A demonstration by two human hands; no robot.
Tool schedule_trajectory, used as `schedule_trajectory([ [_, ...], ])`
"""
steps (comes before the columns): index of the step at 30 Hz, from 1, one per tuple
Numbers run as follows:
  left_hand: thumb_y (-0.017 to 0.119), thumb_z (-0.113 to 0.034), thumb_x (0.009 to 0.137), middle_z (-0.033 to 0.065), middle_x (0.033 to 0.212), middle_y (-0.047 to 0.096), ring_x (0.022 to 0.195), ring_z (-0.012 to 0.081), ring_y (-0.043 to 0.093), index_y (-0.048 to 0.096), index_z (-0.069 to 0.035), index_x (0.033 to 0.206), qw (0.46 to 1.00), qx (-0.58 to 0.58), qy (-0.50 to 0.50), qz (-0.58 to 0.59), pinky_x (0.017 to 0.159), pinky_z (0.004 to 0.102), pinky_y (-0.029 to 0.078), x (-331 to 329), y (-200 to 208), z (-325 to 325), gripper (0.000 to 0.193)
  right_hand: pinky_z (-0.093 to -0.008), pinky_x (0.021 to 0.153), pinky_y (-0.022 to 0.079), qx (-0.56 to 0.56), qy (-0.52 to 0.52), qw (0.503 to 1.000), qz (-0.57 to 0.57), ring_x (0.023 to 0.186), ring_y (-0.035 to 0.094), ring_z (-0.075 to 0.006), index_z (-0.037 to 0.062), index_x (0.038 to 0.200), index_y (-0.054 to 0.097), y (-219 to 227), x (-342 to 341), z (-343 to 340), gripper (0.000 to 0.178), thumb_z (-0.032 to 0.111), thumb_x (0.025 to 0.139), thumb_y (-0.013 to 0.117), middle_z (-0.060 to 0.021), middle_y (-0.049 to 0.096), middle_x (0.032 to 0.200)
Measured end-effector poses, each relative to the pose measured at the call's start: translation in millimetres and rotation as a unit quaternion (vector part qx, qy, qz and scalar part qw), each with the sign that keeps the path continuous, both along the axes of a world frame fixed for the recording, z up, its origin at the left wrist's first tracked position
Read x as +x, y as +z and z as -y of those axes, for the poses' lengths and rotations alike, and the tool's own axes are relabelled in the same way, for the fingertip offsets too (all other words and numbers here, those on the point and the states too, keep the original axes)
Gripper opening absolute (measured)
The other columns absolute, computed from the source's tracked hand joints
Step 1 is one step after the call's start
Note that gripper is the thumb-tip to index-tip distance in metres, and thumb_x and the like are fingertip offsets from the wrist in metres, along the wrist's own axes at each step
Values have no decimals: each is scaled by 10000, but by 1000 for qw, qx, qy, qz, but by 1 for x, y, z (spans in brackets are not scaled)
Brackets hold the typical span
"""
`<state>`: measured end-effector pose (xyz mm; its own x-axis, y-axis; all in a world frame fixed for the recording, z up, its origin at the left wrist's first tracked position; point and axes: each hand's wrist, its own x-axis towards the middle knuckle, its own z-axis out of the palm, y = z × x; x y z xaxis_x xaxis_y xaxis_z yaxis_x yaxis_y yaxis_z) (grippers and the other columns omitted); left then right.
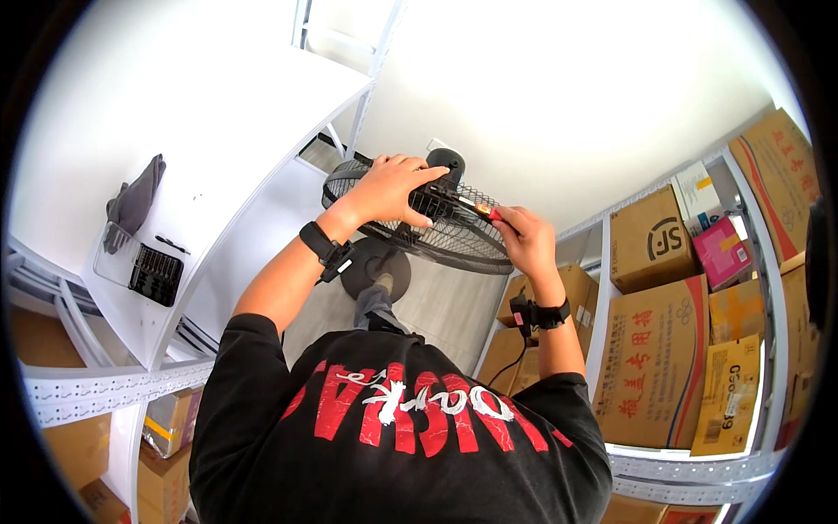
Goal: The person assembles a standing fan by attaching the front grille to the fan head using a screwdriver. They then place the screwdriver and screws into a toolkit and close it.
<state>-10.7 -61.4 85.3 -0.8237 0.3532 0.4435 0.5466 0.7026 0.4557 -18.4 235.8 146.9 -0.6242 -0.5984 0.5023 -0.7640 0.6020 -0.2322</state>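
Pinches red-handled screwdriver [487, 211] in right hand [528, 240], spreads left hand [388, 189] over fan [463, 240]. Has black case [157, 275] near right edge of worktop [209, 131].

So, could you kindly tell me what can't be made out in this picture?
All in the head view:
- Tip of the red-handled screwdriver: too small and dark against the black fan to see what it meets.
- Handle end: covered by the right hand.
- Part of the fan's guard: behind the left hand.
- Contents of the black case: too small to identify.
- Dark object: cut off by the right rim.
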Motion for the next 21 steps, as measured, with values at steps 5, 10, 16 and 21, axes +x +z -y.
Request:
schedule_trajectory([
  [5, 872, -415, 685, 115, 1350, 593, 1270, 328, 529, 518, -230, 1496, 1000, -1, -3, 7, 1081, 462, 361, -1, 4, 4, 904, -337, 665, 514, 2, -76, 935, 346, 703, 660, -222, 41, 1069, 701, 17, -9, 2, 192, 141, 910, 740, -142, 701, 838],
  [10, 880, -416, 684, 132, 1378, 584, 1298, 342, 517, 519, -232, 1494, 1000, -4, -11, 11, 1095, 466, 354, -2, 1, 7, 905, -400, 674, 520, 73, -38, 996, 45, 791, 656, -306, 52, 1085, 677, 25, 8, 9, 280, 110, 836, 791, -125, 693, 918],
  [16, 871, -436, 693, 133, 1356, 590, 1278, 344, 524, 515, -234, 1497, 1000, -5, -3, 10, 1085, 463, 352, -1, 1, 3, 902, -367, 637, 509, 2, 28, 993, -112, 717, 654, -268, 34, 967, 716, 2, -3, 4, 164, 46, 818, 783, -91, 688, 840],
  [21, 862, -450, 689, 128, 1349, 592, 1266, 340, 530, 524, -241, 1489, 1000, -10, -6, 8, 1077, 465, 358, -2, 2, 5, 893, -240, 505, 374, -90, -75, 895, 431, 628, 529, -47, -9, 974, 684, 10, -12, -2, 79, 68, 959, 689, 6, 627, 737],
])
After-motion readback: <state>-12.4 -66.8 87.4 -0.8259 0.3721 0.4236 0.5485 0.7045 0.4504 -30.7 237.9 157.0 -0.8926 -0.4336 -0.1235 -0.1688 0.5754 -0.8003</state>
